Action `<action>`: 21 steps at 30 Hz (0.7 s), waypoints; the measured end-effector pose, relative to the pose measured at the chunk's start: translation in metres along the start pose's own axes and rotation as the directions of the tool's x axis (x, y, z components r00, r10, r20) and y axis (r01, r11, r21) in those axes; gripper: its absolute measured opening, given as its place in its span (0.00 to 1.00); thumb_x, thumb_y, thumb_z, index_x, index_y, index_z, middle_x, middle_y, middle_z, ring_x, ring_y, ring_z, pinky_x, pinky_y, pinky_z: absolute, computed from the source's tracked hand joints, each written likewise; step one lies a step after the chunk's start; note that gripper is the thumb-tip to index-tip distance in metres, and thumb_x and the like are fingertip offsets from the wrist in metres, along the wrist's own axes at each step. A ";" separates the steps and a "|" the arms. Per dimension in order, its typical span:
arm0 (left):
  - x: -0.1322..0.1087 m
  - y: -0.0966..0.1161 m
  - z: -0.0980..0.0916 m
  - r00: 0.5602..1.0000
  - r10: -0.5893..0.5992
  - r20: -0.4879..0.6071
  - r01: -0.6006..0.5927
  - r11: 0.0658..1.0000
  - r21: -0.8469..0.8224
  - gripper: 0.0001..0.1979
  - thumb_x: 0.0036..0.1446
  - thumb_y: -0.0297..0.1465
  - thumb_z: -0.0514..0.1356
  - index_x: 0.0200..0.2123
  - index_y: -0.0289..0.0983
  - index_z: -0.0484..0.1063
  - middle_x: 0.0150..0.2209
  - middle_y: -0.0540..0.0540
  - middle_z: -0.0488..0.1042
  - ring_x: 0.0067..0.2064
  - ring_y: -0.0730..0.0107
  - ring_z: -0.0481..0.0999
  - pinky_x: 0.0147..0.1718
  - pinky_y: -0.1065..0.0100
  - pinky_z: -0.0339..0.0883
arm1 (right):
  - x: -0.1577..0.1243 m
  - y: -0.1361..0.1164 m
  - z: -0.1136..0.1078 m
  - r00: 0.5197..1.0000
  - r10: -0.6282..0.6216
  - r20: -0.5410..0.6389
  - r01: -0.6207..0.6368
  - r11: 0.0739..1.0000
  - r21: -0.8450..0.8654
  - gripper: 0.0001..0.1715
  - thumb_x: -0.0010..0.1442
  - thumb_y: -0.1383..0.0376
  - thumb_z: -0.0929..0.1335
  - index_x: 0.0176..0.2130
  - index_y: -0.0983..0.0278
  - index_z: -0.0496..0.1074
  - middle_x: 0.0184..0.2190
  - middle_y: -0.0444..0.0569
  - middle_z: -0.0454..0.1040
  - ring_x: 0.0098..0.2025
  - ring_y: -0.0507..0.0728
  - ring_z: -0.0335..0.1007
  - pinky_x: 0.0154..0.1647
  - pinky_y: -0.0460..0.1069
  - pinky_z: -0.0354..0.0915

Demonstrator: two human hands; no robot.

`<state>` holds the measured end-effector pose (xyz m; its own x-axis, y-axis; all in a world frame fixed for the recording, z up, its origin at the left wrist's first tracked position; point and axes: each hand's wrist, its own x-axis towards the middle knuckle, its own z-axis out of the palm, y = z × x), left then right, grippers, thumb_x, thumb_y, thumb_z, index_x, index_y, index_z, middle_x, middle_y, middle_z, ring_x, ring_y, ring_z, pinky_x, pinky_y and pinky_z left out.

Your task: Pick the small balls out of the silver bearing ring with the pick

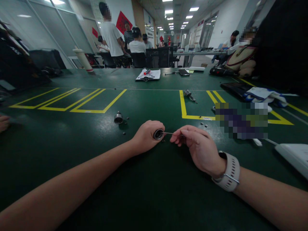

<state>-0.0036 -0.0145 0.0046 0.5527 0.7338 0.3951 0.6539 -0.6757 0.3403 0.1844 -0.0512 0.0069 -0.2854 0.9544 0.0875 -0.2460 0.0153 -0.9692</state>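
My left hand is wrapped around a round metal housing, its open end facing right. My right hand, with a pale watch band at the wrist, pinches a thin metal rod. The rod's far end reaches the housing's opening; its exact tip is hard to make out. Beyond my left hand, a similar metal housing rests on the green table. Small nuts lie near it, and others lie beyond my right hand. A small dark piece lies just below the held housing.
A metal part with a shaft lies inside a yellow-taped box. Farther back are a clipboard and a phone. A white-blue cloth and a white device are at right. Another person's hand shows at the left edge.
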 end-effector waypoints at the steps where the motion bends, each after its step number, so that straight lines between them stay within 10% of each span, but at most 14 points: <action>1: 0.001 0.000 0.001 1.000 -0.009 -0.001 0.009 1.000 0.015 0.05 0.52 0.27 0.56 0.25 0.36 0.64 0.23 0.52 0.67 0.26 0.73 0.66 0.30 0.69 0.58 | -0.001 0.000 0.000 1.000 -0.029 -0.005 0.028 0.999 -0.045 0.13 0.58 0.65 0.63 0.29 0.64 0.75 0.28 0.48 0.76 0.32 0.55 0.68 0.33 0.51 0.61; 7: 0.002 -0.001 0.003 1.000 0.006 0.026 -0.009 0.995 0.101 0.04 0.51 0.25 0.56 0.25 0.35 0.65 0.23 0.52 0.67 0.27 0.72 0.66 0.31 0.68 0.57 | -0.002 0.002 0.000 0.996 -0.083 0.021 0.085 0.977 -0.196 0.12 0.58 0.66 0.63 0.29 0.63 0.76 0.28 0.47 0.75 0.33 0.55 0.69 0.34 0.51 0.61; 21: 0.001 -0.003 0.003 1.000 -0.024 -0.016 0.021 0.989 -0.145 0.07 0.51 0.27 0.58 0.24 0.36 0.63 0.22 0.54 0.63 0.25 0.77 0.63 0.25 0.73 0.56 | 0.001 0.001 0.000 1.000 0.022 -0.003 -0.022 0.999 0.041 0.13 0.57 0.66 0.63 0.28 0.65 0.76 0.28 0.49 0.76 0.31 0.54 0.68 0.32 0.50 0.61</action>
<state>-0.0028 -0.0115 0.0015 0.5288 0.7485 0.4001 0.5835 -0.6629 0.4690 0.1841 -0.0506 0.0056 -0.2883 0.9553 0.0652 -0.2776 -0.0182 -0.9605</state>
